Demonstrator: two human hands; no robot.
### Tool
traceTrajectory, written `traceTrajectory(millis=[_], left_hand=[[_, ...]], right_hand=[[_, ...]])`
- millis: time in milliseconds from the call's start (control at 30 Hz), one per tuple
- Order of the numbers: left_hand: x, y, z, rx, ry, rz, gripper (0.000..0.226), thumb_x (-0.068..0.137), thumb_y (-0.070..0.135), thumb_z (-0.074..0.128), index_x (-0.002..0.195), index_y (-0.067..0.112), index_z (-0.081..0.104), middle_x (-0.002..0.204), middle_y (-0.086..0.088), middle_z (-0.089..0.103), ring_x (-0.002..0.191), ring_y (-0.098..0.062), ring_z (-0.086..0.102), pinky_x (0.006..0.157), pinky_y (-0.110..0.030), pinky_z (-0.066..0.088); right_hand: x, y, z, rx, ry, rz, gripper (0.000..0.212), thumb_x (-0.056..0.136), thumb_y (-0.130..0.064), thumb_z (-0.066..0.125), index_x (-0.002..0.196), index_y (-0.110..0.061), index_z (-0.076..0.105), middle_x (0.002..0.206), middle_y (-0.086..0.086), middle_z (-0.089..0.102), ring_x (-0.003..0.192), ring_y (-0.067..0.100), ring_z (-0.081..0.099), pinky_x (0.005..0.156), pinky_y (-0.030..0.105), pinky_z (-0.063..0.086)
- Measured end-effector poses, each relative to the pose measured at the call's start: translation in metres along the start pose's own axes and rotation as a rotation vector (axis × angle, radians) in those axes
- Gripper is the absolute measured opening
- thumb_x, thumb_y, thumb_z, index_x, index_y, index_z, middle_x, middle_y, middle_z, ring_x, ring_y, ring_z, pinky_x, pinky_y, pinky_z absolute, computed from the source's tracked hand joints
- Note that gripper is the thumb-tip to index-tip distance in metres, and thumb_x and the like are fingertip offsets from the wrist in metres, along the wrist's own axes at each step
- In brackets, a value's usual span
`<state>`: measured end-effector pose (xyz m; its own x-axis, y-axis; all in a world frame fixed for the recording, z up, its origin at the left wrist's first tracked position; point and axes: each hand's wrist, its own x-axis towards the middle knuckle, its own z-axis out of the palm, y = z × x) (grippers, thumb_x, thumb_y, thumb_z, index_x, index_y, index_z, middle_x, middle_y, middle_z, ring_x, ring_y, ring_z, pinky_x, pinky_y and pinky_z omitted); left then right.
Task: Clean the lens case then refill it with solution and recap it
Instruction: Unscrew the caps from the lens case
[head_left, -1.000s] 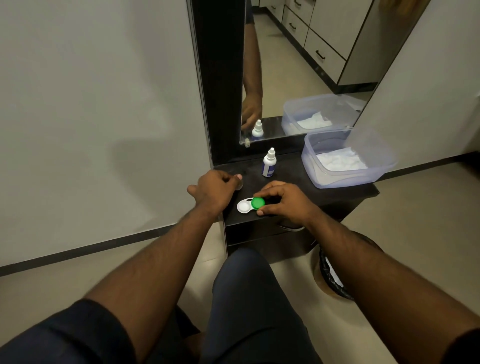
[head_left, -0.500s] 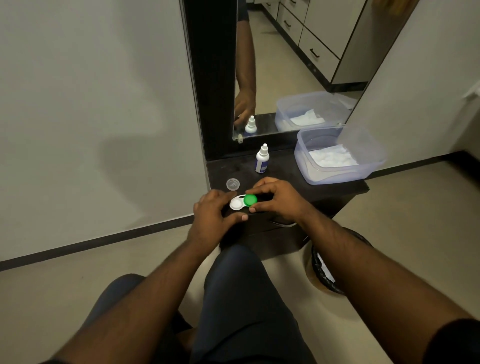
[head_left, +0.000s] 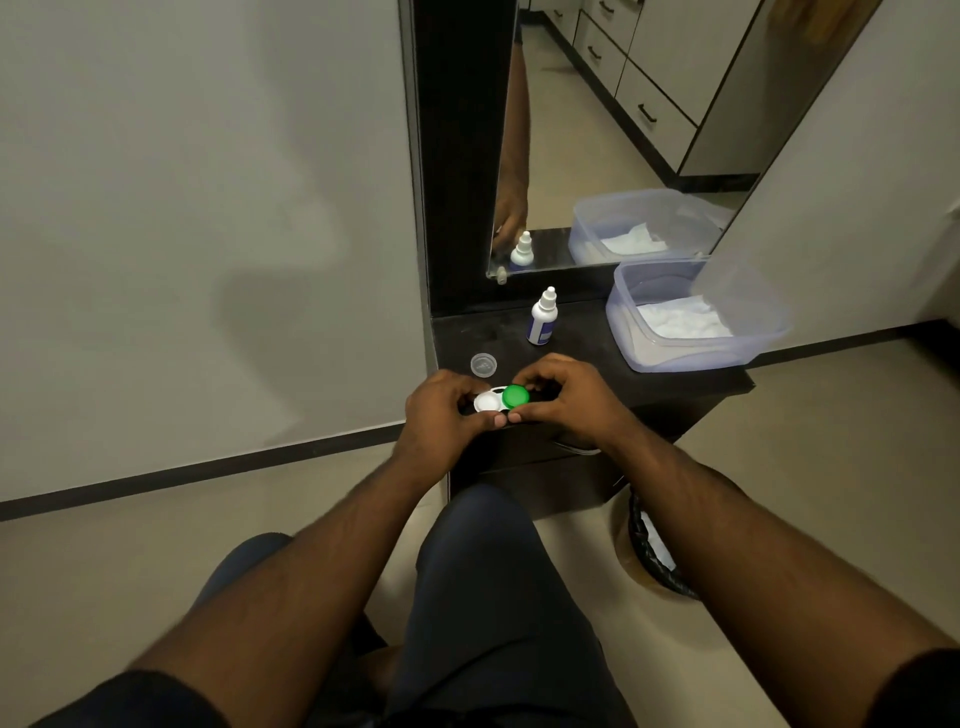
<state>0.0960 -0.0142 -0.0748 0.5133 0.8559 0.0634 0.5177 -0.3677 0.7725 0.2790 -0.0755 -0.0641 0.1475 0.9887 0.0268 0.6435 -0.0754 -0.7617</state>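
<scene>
A dark vanity shelf (head_left: 675, 384) juts from a pale wall under a tall mirror (head_left: 597, 130), and right at its front edge is the lens case (head_left: 500, 399) — held between both of your hands. The white well on the left sits uncovered, the right well wears its green cap (head_left: 515, 396). Your left hand (head_left: 444, 415) curls in from the left, thumb and fingers pinching the white end of the case. Your right hand (head_left: 566, 397) comes in from the other side, fingers arched over the green cap and thumb tucked at its front edge, gripping it. Whether the case rests on the shelf or is lifted just off it, you can't tell from here.

Just behind your left hand lies a small clear cap (head_left: 483, 364), flat on the shelf and apart from the case. Further back stands the solution bottle (head_left: 542, 318) — upright, white with a blue label, nozzle up, near the foot of the mirror. To the right sits a clear plastic tub (head_left: 748, 353) with white tissue (head_left: 680, 321) inside. Down on the floor at the right, beside the shelf unit, is a bin (head_left: 649, 561) with a black liner. Your knees in dark trousers fill the bottom of the view.
</scene>
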Motion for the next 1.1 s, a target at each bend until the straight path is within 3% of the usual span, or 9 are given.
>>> traceTrajectory(millis=[233,467,633,767,967,1100], left_hand=[[0.003,0.002,0.0,0.011,-0.035,-0.028,0.038,0.071,0.03,0.082,0.105,0.016,0.072,0.103,-0.002,0.065,0.087,-0.014,0.056,0.081,-0.038,0.053],[0.004,0.005,0.0,0.033,-0.046,-0.067,0.038,0.072,0.03,0.082,0.104,0.013,0.071,0.103,-0.003,0.065,0.086,-0.013,0.054,0.08,-0.035,0.053],[0.004,0.006,-0.005,0.012,-0.075,-0.032,0.032,0.071,0.027,0.082,0.097,0.014,0.072,0.097,-0.001,0.063,0.087,-0.016,0.057,0.079,-0.036,0.052],[0.003,0.009,-0.007,0.03,-0.076,-0.019,0.031,0.071,0.028,0.082,0.097,0.014,0.072,0.093,0.002,0.061,0.084,-0.015,0.055,0.076,-0.033,0.049],[0.003,0.009,-0.006,0.032,-0.069,-0.025,0.026,0.07,0.03,0.082,0.09,0.016,0.071,0.087,0.006,0.058,0.081,-0.014,0.056,0.08,-0.041,0.052],[0.003,0.009,-0.006,0.038,-0.079,-0.037,0.028,0.071,0.03,0.082,0.093,0.018,0.071,0.092,0.004,0.06,0.085,-0.016,0.057,0.083,-0.044,0.052]], right_hand=[[0.001,-0.001,-0.003,-0.013,-0.033,-0.016,0.033,0.067,-0.017,0.083,0.098,-0.018,0.072,0.091,-0.008,0.063,0.086,0.004,0.059,0.073,0.009,0.046],[0.008,0.005,-0.007,-0.031,-0.088,-0.092,0.033,0.07,-0.015,0.081,0.101,-0.013,0.072,0.096,0.0,0.066,0.091,0.007,0.061,0.077,0.01,0.044],[0.009,0.001,-0.015,-0.157,-0.2,-0.222,0.035,0.077,-0.017,0.076,0.111,-0.012,0.069,0.106,0.001,0.065,0.099,0.009,0.06,0.09,0.018,0.046],[0.01,0.002,-0.022,-0.156,-0.291,-0.181,0.041,0.081,-0.018,0.073,0.12,-0.017,0.064,0.115,-0.002,0.057,0.108,0.006,0.053,0.094,0.012,0.04],[0.006,-0.003,-0.006,0.009,-0.113,-0.123,0.06,0.068,-0.009,0.081,0.123,-0.021,0.061,0.096,0.0,0.058,0.092,0.013,0.058,0.085,0.021,0.048],[0.007,-0.007,-0.02,0.074,-0.264,-0.046,0.058,0.072,0.001,0.075,0.125,-0.017,0.06,0.12,-0.003,0.063,0.11,0.002,0.058,0.093,0.013,0.043]])
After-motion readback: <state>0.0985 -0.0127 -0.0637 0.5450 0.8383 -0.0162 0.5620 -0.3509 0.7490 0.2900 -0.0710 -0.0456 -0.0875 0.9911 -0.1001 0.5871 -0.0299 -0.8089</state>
